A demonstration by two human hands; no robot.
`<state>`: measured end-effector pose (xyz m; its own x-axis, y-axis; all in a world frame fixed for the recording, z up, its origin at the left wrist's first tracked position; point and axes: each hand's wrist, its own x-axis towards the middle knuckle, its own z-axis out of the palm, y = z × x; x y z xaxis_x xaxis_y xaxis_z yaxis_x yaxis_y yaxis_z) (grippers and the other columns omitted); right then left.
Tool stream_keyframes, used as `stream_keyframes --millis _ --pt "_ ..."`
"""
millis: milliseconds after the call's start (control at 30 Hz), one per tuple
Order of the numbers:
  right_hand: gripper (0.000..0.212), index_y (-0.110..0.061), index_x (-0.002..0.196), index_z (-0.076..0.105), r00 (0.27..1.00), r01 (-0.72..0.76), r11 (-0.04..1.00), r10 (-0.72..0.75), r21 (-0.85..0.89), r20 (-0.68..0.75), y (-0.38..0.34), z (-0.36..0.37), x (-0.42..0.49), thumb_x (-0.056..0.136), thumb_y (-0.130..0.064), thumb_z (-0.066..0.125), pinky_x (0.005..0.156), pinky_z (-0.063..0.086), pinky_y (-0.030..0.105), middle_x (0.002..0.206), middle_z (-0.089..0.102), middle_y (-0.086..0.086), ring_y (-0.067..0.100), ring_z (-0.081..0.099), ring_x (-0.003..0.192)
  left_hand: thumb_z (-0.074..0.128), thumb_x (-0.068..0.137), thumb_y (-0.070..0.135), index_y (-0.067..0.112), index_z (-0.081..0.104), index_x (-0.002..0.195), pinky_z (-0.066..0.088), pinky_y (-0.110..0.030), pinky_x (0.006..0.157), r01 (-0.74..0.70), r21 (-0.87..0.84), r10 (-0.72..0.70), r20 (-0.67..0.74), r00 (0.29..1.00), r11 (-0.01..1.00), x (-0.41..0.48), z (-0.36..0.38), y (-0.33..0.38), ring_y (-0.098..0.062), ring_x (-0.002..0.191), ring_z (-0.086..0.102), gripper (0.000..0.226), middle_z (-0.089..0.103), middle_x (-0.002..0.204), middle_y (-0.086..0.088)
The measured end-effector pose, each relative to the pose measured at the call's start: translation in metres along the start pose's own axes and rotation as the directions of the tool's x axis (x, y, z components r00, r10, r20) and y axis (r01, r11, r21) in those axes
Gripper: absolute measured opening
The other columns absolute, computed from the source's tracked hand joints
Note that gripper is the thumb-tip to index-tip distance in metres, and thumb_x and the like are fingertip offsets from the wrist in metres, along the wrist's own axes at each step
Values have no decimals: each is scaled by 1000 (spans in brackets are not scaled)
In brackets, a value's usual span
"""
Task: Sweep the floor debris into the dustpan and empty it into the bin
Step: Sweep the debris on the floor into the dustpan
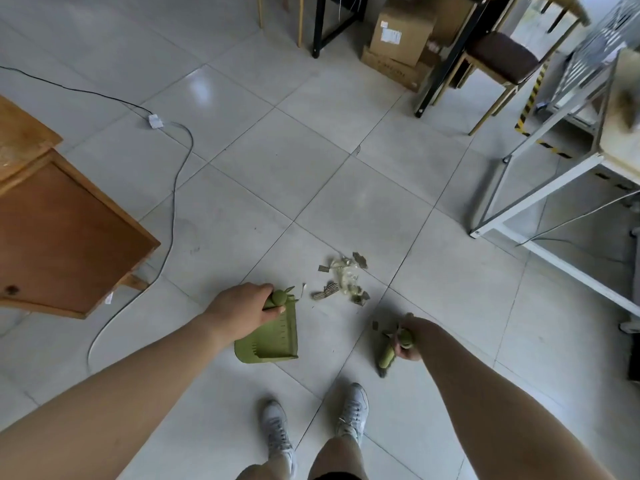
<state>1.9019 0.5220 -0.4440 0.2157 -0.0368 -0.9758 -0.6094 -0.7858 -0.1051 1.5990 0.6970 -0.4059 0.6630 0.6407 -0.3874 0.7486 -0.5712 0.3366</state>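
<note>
Grey glossy tiles make up the floor [311, 168], with a scrap pile of debris [343, 280] near centre. The left hand [242, 311] has its fingers wrapped round the handle of a green dustpan [272, 339], which hangs at seven o'clock of the debris. The right hand [410, 341], at five o'clock of the pile, has its fingers closed on a green brush [388, 358]. A wooden table [62, 233] stands at nine o'clock, boxes [401, 36] at one o'clock, a white frame [540, 202] at three. A cable [173, 188] trails across the tiles.
</note>
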Motion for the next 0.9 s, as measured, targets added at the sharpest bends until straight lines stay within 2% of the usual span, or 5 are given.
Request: stream_keyframes --millis 267,467,633,800,900 --pt "14 -6 90 44 995 6 988 -22 155 98 -51 55 -13 99 -13 35 28 40 16 47 49 9 15 42 22 47 89 59 24 45 84 32 -29 54 1 17 -1 10 1000 1000 -9 1 -26 -18 67 48 36 42 65 12" --pt "13 -8 95 44 992 -1 965 -32 263 122 -67 51 -26 94 -9 31 28 40 16 139 48 -5 13 40 23 46 89 59 20 52 89 39 -29 54 20 -26 -19 28 999 999 -11 -11 -40 -17 67 56 39 57 74 5" --pt "24 -9 70 43 998 -51 945 34 322 57 -68 34 -44 92 -6 33 30 40 16 42 49 4 14 41 23 46 89 59 21 51 84 38 -27 51 17 -57 -15 27 1000 998 -9 -25 -43 -14 65 56 38 57 72 5" --pt "22 -12 101 51 999 -50 972 51 228 -1 -66 16 -50 93 -6 32 28 41 17 139 48 -10 14 42 23 48 88 59 24 50 83 39 -27 51 45 -100 -40 51 998 994 -9 -36 -48 -11 65 56 36 58 73 6" --pt "18 -12 90 51 1000 -21 999 21 39 -4 -66 4 -54 93 -6 34 32 44 17 131 57 -7 15 43 24 48 89 58 24 51 85 39 -26 53 56 -105 -52 42 998 993 -13 -41 -48 -11 67 56 35 59 76 5"
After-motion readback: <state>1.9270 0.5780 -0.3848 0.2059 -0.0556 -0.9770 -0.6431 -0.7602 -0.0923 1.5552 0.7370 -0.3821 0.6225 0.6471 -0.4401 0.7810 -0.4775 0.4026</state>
